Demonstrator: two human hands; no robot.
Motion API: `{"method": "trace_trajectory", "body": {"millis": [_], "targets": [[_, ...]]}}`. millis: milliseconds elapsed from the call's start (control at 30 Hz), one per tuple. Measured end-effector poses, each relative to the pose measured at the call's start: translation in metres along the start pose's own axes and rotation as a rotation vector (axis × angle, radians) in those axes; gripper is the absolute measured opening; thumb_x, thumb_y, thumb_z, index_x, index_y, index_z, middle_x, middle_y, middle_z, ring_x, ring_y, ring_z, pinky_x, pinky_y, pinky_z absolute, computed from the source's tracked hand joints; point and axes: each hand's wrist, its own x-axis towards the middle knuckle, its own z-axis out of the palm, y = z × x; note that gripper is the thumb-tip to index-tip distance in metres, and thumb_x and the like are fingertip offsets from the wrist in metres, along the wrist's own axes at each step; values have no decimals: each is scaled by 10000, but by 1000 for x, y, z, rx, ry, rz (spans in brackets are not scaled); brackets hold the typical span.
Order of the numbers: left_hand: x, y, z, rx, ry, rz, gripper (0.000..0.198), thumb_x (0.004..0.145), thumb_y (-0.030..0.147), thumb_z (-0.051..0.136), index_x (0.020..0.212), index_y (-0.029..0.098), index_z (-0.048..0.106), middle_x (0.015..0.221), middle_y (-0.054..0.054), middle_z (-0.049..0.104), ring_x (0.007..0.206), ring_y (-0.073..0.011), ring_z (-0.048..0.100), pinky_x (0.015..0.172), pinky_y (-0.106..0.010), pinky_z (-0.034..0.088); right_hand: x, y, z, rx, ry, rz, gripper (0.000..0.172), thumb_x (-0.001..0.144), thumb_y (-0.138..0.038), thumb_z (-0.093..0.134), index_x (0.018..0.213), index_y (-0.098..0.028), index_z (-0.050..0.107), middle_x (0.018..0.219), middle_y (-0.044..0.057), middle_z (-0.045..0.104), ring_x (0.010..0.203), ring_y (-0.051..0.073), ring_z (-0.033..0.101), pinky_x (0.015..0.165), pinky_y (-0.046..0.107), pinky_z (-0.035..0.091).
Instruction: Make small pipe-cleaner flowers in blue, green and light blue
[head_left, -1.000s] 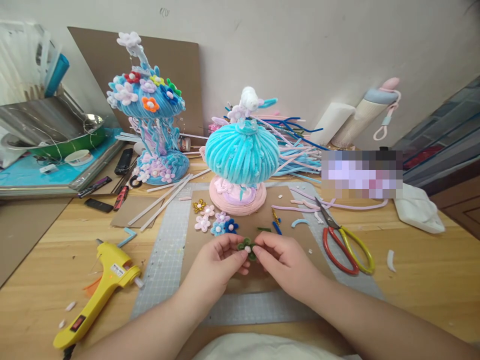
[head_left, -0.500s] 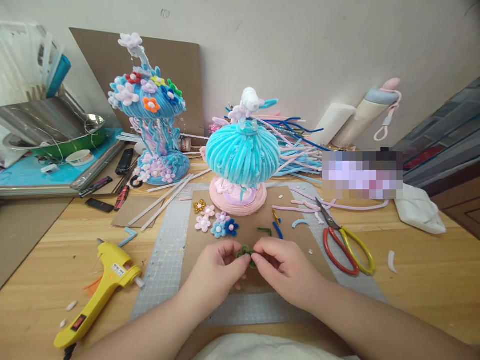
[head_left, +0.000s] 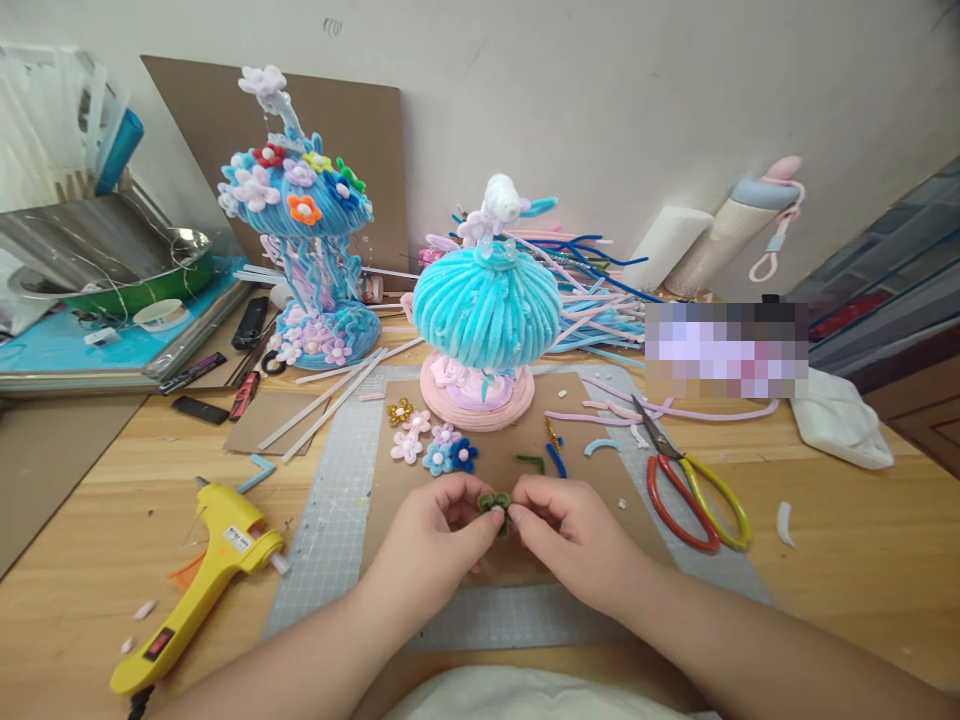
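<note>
left hand (head_left: pixel 444 530) and right hand (head_left: pixel 574 528) pinching a green flower (head_left: pixel 495 500)
held near the front edge of the table (head_left: pixel 840 560); yellow glue gun (head_left: pixel 206 588) toward the front left corner.

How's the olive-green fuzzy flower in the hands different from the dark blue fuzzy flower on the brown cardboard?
The olive-green fuzzy flower is mossy coloured; the dark blue fuzzy flower is deep blue.
The green one is held between the left hand and right hand; the blue one lies on the brown cardboard.
A thumb partly covers the green one; the blue one's pale centre shows.
Both have rounded petals.
</note>
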Motion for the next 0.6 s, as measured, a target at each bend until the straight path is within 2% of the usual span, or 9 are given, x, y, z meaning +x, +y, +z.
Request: {"method": "trace_trajectory", "body": {"millis": [167,400,600], "targets": [[-1,1,-1,-7,30,11,224,693,335,663,803,152,597,561,36,536,466,-81,453,415,-182,413,-1,-2,-1,84,-15,-8,208,855,-246,428,654,-189,429,560,-46,408,501,91,371,449,200,275],[-3,6,-1,12,39,1,239,676,338,673,789,135,619,539,29,562,434,-79,458,419,-188,397,-1,0,0,41,-4,-57,230,850,-229,432,624,-187,416,561,-44,397,517,94,348,468,207,269],[-3,1,-2,42,40,14,231,693,341,657,794,137,620,545,21,554,459,-92,458,425,-197,376,-1,-2,0,8,1,-74,237,850,-219,430,616,-185,413,557,-47,402,520,92,355,473,205,275]]}}
